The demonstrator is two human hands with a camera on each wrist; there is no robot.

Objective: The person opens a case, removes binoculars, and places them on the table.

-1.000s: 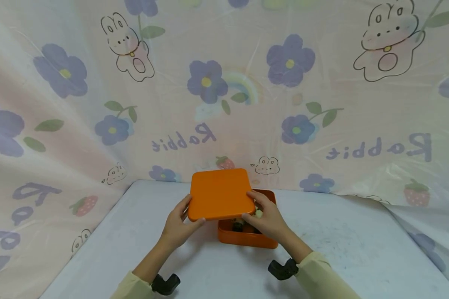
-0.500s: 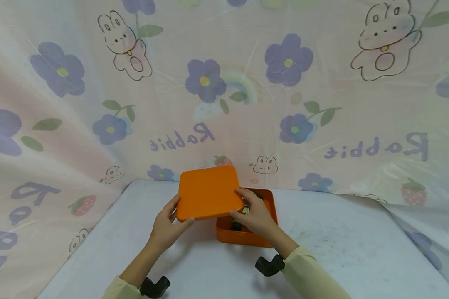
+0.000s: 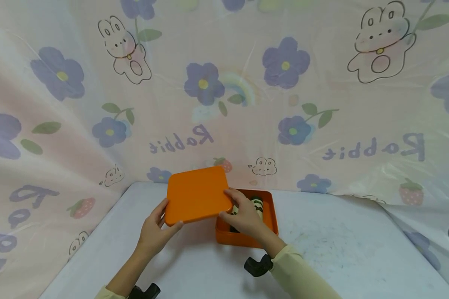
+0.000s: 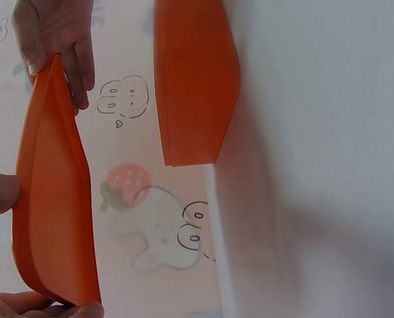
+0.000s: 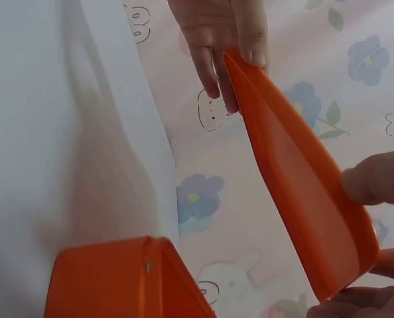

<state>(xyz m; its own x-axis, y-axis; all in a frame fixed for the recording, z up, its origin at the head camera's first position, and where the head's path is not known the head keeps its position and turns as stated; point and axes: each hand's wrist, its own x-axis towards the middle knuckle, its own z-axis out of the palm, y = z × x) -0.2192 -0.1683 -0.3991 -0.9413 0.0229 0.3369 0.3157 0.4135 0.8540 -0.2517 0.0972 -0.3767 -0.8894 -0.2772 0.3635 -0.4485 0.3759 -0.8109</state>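
Note:
An orange rectangular lid (image 3: pixel 198 195) is held up above the table, tilted, in both hands. My left hand (image 3: pixel 152 232) grips its left edge, thumb along the near side. At the right edge, my right hand (image 3: pixel 247 216) pinches the lid between thumb and fingers. Behind and below the right hand stands an orange box (image 3: pixel 243 239) without its cover. Inside it lie cylindrical things (image 3: pixel 257 204) with cream and dark green patterning, partly hidden by the hand. In the left wrist view the hollow underside of the lid shows, apart from the box (image 4: pixel 196 86).
A white table (image 3: pixel 340 241) carries the box. Behind and to the left hangs a printed curtain (image 3: pixel 247 124) with rabbits and flowers. Black curved pieces (image 3: pixel 258 265) are worn at both wrists.
Both hands have carried the lid leftward, away from over the box. More of the box's inside and its patterned contents now shows. The box stays in place.

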